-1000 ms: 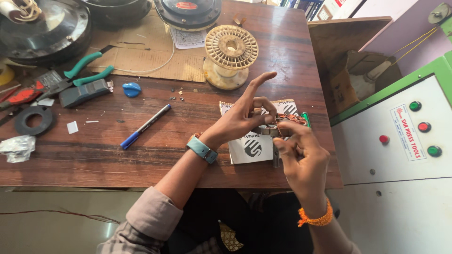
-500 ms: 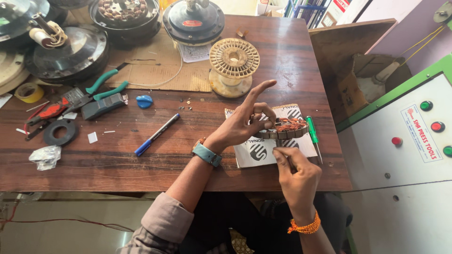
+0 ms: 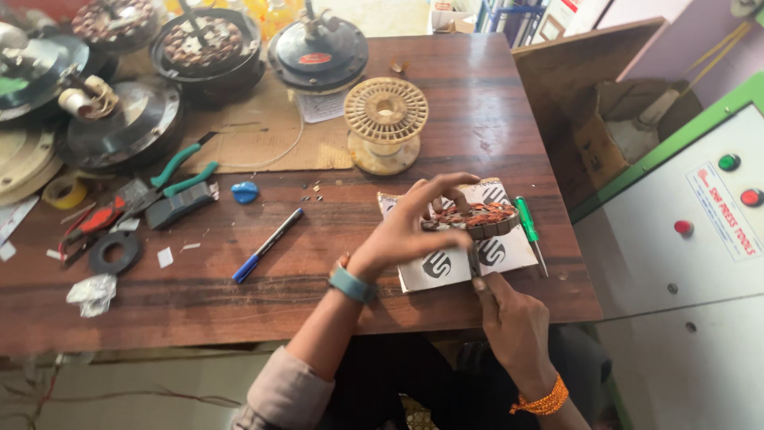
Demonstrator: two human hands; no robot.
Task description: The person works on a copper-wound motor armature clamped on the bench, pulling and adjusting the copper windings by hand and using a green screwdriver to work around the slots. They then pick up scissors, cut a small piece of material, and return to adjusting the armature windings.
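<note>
A round stator with copper windings point(image 3: 487, 216) lies on a white printed card point(image 3: 446, 263) at the table's right front. My left hand point(image 3: 414, 231) arches over it, fingertips holding its rim. My right hand point(image 3: 509, 318) is below it, pinching a thin dark metal tool point(image 3: 474, 261) whose tip points up at the stator's near edge. A green-handled screwdriver point(image 3: 527, 223) lies on the card just right of the stator.
An empty cream wire spool point(image 3: 387, 119) stands behind the card. A blue pen point(image 3: 267, 245), a blue cap point(image 3: 244, 192), green-handled pliers point(image 3: 179, 171), tape rolls and several dark fan motor housings point(image 3: 318, 52) fill the left and back. A white control cabinet point(image 3: 700, 239) stands to the right.
My left fingers have curled down from raised onto the stator. My right hand has dropped below it with the tool. The view has shifted, showing more of the table's back.
</note>
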